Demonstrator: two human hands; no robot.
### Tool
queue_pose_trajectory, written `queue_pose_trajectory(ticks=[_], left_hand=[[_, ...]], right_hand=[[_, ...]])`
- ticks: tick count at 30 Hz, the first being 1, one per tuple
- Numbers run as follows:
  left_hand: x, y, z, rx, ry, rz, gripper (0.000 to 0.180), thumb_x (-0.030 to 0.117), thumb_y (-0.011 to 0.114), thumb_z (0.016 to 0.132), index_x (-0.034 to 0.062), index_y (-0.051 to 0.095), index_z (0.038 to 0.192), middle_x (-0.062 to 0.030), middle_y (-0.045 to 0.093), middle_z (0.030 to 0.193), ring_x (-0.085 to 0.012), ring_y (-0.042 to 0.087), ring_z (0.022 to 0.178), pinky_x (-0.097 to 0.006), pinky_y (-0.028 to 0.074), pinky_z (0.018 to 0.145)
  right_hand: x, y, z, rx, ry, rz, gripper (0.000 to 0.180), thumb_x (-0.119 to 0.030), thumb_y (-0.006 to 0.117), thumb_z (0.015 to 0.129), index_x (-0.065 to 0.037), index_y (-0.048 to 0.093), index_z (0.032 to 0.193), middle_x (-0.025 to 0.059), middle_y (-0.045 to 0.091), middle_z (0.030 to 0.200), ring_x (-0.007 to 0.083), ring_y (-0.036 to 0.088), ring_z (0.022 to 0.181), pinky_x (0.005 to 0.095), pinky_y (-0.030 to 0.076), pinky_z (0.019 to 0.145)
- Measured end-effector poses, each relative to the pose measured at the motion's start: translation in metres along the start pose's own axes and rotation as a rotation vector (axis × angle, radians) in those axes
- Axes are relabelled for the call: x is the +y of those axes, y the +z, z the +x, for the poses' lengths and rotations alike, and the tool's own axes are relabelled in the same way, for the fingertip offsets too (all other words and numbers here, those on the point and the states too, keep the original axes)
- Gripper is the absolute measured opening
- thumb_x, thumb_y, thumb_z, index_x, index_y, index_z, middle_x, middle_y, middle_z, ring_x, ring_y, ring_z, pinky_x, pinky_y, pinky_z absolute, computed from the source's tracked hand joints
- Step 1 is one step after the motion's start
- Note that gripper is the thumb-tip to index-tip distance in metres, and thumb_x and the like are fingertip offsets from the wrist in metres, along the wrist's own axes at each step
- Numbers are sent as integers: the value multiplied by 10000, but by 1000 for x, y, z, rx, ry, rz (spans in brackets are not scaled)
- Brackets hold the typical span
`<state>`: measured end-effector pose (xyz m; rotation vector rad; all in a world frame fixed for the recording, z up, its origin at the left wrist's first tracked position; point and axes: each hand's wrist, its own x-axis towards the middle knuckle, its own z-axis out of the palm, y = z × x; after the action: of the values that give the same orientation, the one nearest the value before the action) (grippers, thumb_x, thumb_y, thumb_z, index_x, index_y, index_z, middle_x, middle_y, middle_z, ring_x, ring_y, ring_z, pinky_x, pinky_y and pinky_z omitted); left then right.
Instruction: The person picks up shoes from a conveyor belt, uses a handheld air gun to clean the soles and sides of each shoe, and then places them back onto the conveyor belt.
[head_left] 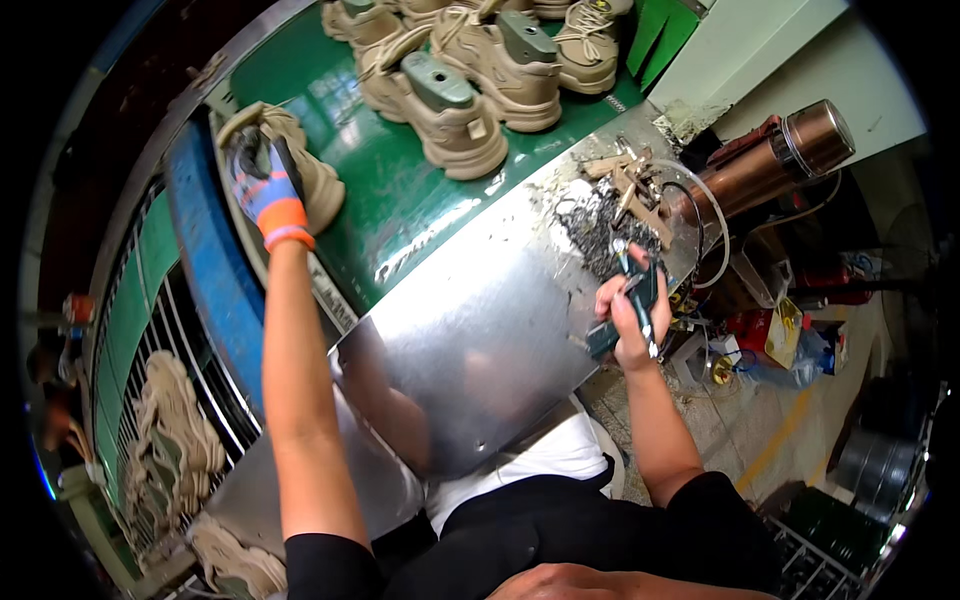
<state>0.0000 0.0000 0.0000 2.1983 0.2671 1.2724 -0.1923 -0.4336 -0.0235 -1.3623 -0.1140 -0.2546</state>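
My left hand (266,185), in a grey, blue and orange glove, grips a beige sneaker (318,192) at the left side of the green belt. Part of that sneaker's upper is hidden by the glove. Bare and closed, my right hand (632,315) holds a dark green hand tool with a metal nozzle (645,288) above the right end of the metal plate; its exact kind is unclear. Farther back on the belt stand several more beige sneakers (465,145), some with green-grey lasts (437,80) inside.
A shiny metal plate (500,320) lies before me. Dark scraps (595,225) and beige pieces (640,205) are heaped at its far right, beside a copper-coloured flask (770,165) and a pale hose (722,225). More sneakers (172,440) sit on a rack at left.
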Motion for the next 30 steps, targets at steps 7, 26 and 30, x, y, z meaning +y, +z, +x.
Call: queue_pose_trajectory(ticks=[7, 26, 30], left_hand=[[-40, 123, 81, 66, 230, 329, 432, 418, 648, 810, 106, 678, 1108, -115, 627, 1206, -319, 531, 1154, -416, 390, 1014], [-254, -373, 44, -663, -66, 1258, 815, 538, 674, 778, 61, 435, 1394, -203, 487, 1378, -364, 468, 1261, -413, 401, 1036], [-321, -513, 2, -632, -745, 724, 747, 533, 699, 775, 104, 511, 1357, -181, 582, 1280, -330, 547, 1195, -389, 418, 1030]], right_hand=[[3, -5, 3, -5, 20, -30, 617, -53, 554, 840, 66, 295, 1387, 102, 576, 794, 148, 553, 680, 287, 483, 626], [-9, 5, 9, 27, 27, -136, 574, -146, 561, 863, 82, 357, 1348, 62, 582, 770, 115, 541, 641, 240, 458, 589], [-3, 3, 8, 20, 1, -88, 561, -164, 571, 874, 66, 372, 1346, 53, 567, 763, 113, 532, 633, 238, 446, 574]])
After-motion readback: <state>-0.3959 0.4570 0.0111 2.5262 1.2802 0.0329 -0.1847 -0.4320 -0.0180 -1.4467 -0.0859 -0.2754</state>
